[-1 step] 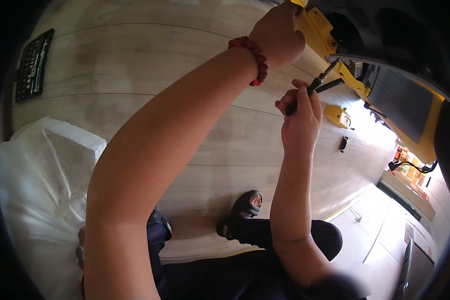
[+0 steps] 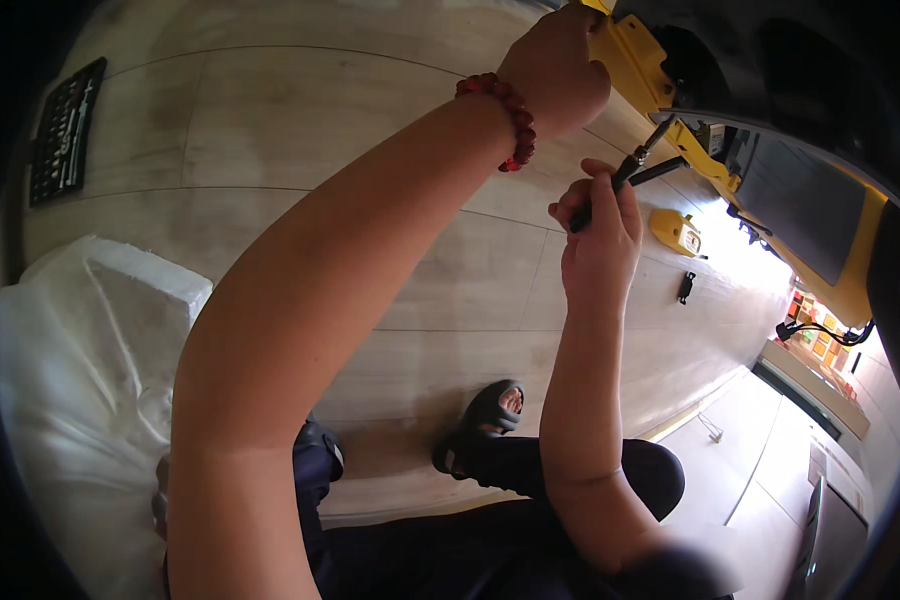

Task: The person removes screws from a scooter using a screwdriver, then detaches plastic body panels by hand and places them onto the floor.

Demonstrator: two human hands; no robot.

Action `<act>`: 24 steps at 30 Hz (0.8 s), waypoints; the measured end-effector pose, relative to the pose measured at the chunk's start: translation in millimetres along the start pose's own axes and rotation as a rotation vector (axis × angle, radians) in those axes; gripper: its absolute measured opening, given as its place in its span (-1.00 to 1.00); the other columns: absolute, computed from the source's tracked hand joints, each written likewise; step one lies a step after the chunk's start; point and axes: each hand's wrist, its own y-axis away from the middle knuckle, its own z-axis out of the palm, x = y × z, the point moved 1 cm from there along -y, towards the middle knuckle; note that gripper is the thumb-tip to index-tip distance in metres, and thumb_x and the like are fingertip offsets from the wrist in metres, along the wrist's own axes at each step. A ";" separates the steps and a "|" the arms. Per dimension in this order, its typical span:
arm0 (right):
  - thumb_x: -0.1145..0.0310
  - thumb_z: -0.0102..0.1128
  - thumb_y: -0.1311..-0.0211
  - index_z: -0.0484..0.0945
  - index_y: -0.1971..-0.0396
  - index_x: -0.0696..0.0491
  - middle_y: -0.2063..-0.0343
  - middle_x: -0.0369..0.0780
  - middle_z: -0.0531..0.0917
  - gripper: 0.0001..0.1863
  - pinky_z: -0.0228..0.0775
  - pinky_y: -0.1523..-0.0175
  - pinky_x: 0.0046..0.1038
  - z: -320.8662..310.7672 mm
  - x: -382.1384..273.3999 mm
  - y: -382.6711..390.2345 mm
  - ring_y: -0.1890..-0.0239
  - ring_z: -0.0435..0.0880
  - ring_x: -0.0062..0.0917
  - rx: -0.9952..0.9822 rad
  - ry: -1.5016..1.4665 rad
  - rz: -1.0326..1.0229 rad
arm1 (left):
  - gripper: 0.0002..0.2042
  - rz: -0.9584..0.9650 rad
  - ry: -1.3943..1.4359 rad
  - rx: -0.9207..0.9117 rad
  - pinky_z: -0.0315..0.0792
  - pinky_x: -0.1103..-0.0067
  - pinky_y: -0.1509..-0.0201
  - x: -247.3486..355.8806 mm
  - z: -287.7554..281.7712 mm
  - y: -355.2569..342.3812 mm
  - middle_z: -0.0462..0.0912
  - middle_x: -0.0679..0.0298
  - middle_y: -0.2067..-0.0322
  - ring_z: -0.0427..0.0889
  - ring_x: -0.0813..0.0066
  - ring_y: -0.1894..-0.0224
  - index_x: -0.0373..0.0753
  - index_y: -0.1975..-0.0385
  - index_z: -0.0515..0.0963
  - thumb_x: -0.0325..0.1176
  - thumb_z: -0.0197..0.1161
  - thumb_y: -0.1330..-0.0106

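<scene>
At the upper middle, my left hand [image 2: 558, 75], a red bead bracelet at its wrist, is closed at the edge of a yellow bracket [image 2: 633, 55] on a black and yellow machine [image 2: 805, 200]; its fingertips are partly hidden. Lower and to the right, my right hand [image 2: 605, 215] is closed round the black handle of a screwdriver [image 2: 628, 170]. The metal shaft slants up to the machine's yellow frame, though the exact contact at its tip is too small to tell. Beside it is a short black rod [image 2: 662, 169]; whether it belongs to the tool I cannot tell.
A yellow part [image 2: 676, 232] and a small black part [image 2: 687, 288] lie on the wood-look floor. A black tool case [image 2: 67, 130] sits at the far left, above white foam [image 2: 150, 268] in plastic wrap. A black cable [image 2: 825, 332] hangs from the machine.
</scene>
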 end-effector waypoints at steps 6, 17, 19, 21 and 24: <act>0.37 -0.09 -0.34 0.46 0.22 0.16 0.67 -0.35 0.41 -0.80 0.13 0.43 -0.65 2.1 -0.6 6.9 0.59 0.33 -0.70 0.049 0.062 0.038 | -0.57 -0.069 -0.001 -0.022 0.35 0.39 -0.13 -4.1 -1.4 -0.5 0.50 -0.05 0.04 0.49 0.09 -0.03 -0.36 -0.04 0.34 -0.46 0.05 -0.10; 0.35 -0.09 -0.35 0.47 0.25 0.17 0.67 -0.36 0.38 -0.79 0.18 0.45 -0.64 5.9 -16.9 13.4 0.60 0.30 -0.71 0.031 -0.022 -0.037 | -0.71 -0.106 -0.070 0.034 0.45 0.36 0.04 23.2 -17.8 -4.0 0.61 0.03 0.25 0.60 0.10 0.19 -0.32 0.14 0.48 -0.42 0.04 -0.12; 0.36 -0.11 -0.36 0.46 0.25 0.18 0.62 -0.33 0.40 -0.79 0.35 0.38 -0.58 11.5 -21.0 16.0 0.56 0.35 -0.69 -0.037 -0.082 -0.090 | -0.74 -0.195 -0.169 -0.009 0.49 0.37 0.14 43.5 -31.9 -1.0 0.63 0.09 0.37 0.62 0.11 0.31 -0.29 0.18 0.50 -0.43 -0.01 -0.15; 0.36 -0.12 -0.36 0.45 0.23 0.18 0.59 -0.31 0.42 -0.79 0.40 0.30 -0.50 18.6 -21.2 19.4 0.55 0.38 -0.65 -0.077 -0.120 -0.060 | -0.76 -0.193 -0.236 -0.217 0.48 0.49 0.13 60.9 -45.4 3.3 0.62 0.19 0.38 0.60 0.33 0.32 -0.32 0.17 0.51 -0.40 -0.04 -0.26; 0.38 -0.16 -0.38 0.45 0.23 0.18 0.52 -0.32 0.45 -0.78 0.54 0.20 -0.42 33.7 -25.6 26.7 0.47 0.44 -0.70 -0.162 -0.172 -0.028 | -0.75 -0.288 -0.111 -0.516 0.46 0.61 0.18 76.3 -57.9 24.4 0.58 0.30 0.43 0.56 0.57 0.37 -0.33 0.15 0.50 -0.34 -0.03 -0.36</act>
